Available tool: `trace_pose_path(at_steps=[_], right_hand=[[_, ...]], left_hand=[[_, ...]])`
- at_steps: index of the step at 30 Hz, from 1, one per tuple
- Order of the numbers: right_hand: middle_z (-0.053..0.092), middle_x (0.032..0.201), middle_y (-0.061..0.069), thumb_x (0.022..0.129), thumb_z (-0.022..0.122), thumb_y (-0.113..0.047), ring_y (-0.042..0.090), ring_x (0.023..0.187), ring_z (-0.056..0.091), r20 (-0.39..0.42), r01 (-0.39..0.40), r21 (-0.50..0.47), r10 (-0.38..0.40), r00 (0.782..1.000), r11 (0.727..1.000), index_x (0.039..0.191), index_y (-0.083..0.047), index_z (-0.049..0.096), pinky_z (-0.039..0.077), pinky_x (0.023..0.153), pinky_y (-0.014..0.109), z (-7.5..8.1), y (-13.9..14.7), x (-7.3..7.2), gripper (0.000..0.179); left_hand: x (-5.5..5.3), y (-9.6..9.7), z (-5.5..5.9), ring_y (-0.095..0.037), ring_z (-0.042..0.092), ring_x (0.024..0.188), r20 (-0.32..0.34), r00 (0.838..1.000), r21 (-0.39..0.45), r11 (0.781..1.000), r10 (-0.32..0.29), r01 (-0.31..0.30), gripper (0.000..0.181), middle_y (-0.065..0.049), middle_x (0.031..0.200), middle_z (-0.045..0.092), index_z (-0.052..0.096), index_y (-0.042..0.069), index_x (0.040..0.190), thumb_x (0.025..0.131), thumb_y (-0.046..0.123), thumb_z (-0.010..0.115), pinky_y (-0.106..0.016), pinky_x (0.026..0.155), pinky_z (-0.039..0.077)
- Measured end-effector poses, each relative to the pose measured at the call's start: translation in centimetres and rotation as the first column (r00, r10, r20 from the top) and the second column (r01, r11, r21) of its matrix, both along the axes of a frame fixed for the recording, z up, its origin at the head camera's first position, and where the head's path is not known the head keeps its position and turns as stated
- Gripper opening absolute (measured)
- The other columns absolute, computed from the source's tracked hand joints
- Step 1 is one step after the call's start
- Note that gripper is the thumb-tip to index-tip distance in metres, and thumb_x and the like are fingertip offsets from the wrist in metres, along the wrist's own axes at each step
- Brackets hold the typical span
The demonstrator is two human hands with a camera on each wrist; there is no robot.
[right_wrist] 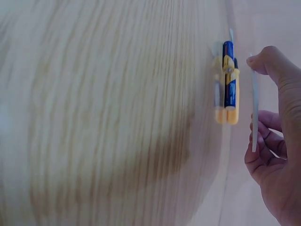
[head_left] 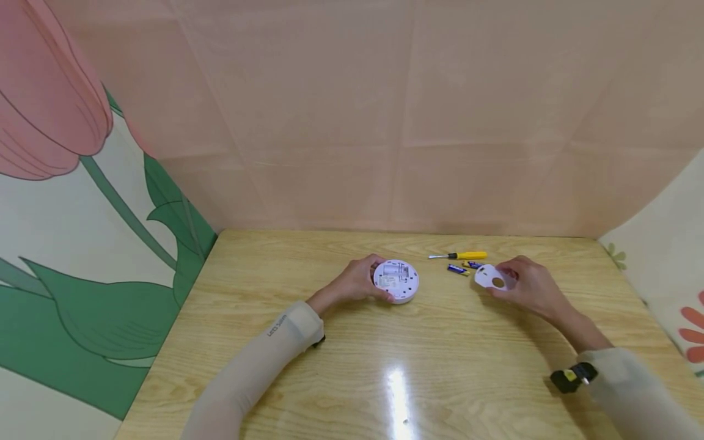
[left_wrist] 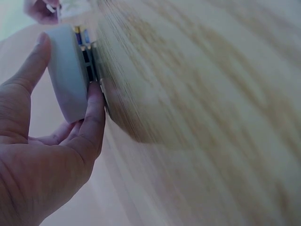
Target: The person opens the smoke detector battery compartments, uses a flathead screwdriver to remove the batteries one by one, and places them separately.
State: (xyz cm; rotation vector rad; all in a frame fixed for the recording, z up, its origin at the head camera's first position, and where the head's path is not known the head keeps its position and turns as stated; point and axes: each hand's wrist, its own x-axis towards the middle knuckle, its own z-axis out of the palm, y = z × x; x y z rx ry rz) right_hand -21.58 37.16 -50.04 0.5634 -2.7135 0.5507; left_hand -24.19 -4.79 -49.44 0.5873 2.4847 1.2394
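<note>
My left hand (head_left: 356,280) grips the rim of a round white device (head_left: 396,292), thumb at the near side and fingers at the far side. Its slotted face with a bare battery compartment (head_left: 395,271) is turned up. In the left wrist view, the device (left_wrist: 68,70) shows edge-on between thumb and fingers; whether it touches the table I cannot tell. On the right, my right hand (head_left: 530,286) pinches a thin white disc-shaped plate (head_left: 485,275) with a round hole, tilted above the table. The right wrist view shows this plate (right_wrist: 255,113) edge-on between thumb and fingers.
Two blue-and-yellow batteries, one battery (head_left: 456,269) left of the other battery (head_left: 474,265), lie between the hands. Behind them is a yellow-handled screwdriver (head_left: 472,255). The wooden table (head_left: 308,379) meets a pink fabric backdrop (head_left: 330,153) at its far edge.
</note>
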Motion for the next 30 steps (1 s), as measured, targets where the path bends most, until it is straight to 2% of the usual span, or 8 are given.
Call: trace_pose_path(at_steps=[11,21,30], right_hand=[[0.068,0.086,0.011,0.062,0.099,-0.031,0.021,0.074,0.059,-0.054,0.008,-0.032,-0.01,0.998,0.999,0.097,0.004,0.077,0.046,0.06,0.031,0.5,-2.1,-0.1,0.054],[0.069,0.087,0.011,0.063,0.099,-0.031,0.022,0.074,0.062,-0.052,0.011,-0.048,-0.013,0.999,0.999,0.096,0.004,0.077,0.048,0.06,0.032,1.1,-3.8,0.0,0.053],[0.068,0.088,0.011,0.066,0.099,-0.034,0.023,0.076,0.063,-0.013,0.027,-0.037,-0.027,1.0,0.999,0.099,0.006,0.077,0.048,0.062,0.032,1.5,-5.5,0.1,0.056]], left_hand=[[-0.1,0.1,0.0,-0.014,0.063,0.115,0.001,1.0,-0.003,1.0,0.0,0.0,0.087,0.0,0.127,0.069,0.057,0.011,0.142,0.071,0.034,0.101,-0.034,0.105,0.05],[-0.3,0.1,-0.2,-0.014,0.063,0.115,0.01,1.0,-0.001,1.0,0.0,0.0,0.087,0.001,0.126,0.068,0.057,0.011,0.142,0.071,0.034,0.101,-0.034,0.105,0.05],[-0.2,0.1,-0.1,-0.013,0.063,0.114,0.002,1.0,-0.008,1.0,0.0,0.0,0.086,0.001,0.126,0.069,0.057,0.011,0.142,0.071,0.034,0.101,-0.033,0.104,0.05]])
